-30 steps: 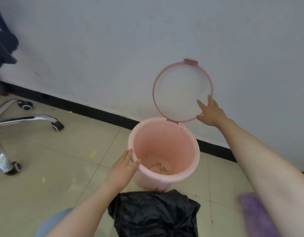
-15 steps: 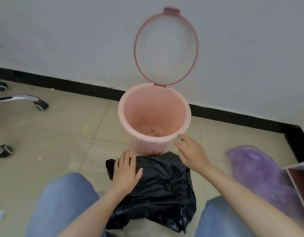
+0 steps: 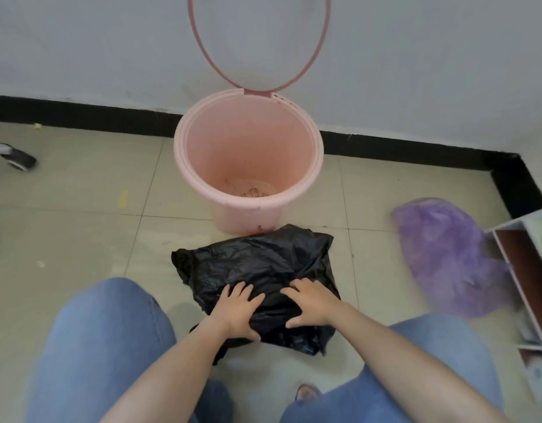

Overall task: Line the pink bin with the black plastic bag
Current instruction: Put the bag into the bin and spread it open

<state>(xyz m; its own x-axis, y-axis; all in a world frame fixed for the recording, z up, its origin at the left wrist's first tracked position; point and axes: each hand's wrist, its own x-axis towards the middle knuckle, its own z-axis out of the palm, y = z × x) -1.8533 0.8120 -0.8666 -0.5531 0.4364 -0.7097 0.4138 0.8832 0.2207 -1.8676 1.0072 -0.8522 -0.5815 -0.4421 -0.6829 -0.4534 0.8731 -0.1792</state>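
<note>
We crouch on the tiled floor [image 3: 65, 233] with both hands on the black plastic bag [image 3: 257, 264], which lies crumpled flat just in front of the pink bin [image 3: 248, 215]. Our left hand [image 3: 237, 311] rests palm down with its fingers [image 3: 233, 293] spread, gripping nothing; our right hand [image 3: 312, 303] presses beside it, fingers likewise splayed over the plastic. The bin stands upright against the wall [image 3: 80, 50], unlined, its ring lid [image 3: 309, 65] tipped up. A purple bag [image 3: 446, 254] lies to the right.
</note>
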